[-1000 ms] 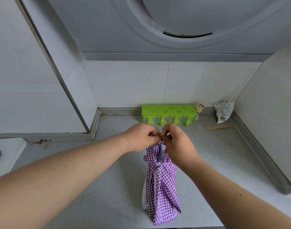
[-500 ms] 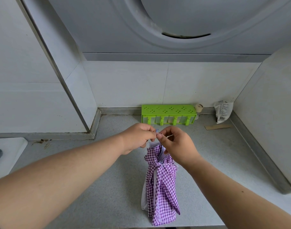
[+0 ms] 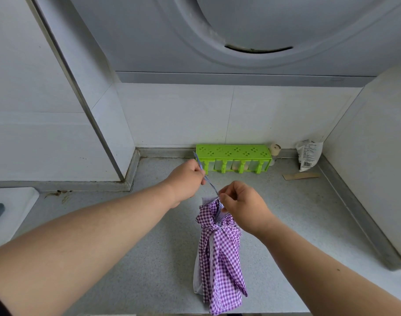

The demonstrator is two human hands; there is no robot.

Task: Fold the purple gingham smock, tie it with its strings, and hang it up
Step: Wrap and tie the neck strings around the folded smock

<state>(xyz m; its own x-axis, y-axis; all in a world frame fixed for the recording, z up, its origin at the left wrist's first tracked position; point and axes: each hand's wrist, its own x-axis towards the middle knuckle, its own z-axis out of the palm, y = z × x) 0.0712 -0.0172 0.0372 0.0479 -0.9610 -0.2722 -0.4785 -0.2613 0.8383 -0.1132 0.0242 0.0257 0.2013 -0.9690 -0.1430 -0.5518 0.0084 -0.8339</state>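
Note:
The purple gingham smock (image 3: 220, 261) is a folded, tied bundle hanging down over the grey counter, cinched by a knot near its top. A thin striped string (image 3: 209, 183) runs taut from the bundle's top up to the left. My left hand (image 3: 186, 180) grips the string's far end, whose tip sticks out above my fist. My right hand (image 3: 243, 205) pinches the string right at the bundle's top and holds the bundle up.
A green rack of spice jars (image 3: 233, 161) stands against the back wall, with a small roll (image 3: 275, 148) and a crumpled packet (image 3: 309, 156) to its right. A cardboard strip (image 3: 301, 176) lies on the counter (image 3: 117, 265). A range hood (image 3: 252, 33) hangs overhead. A white appliance edge (image 3: 10, 208) sits left.
My hands were together at the bundle's top. My left hand has pulled up and to the left, drawing the string out taut, while my right hand dropped slightly with the bundle.

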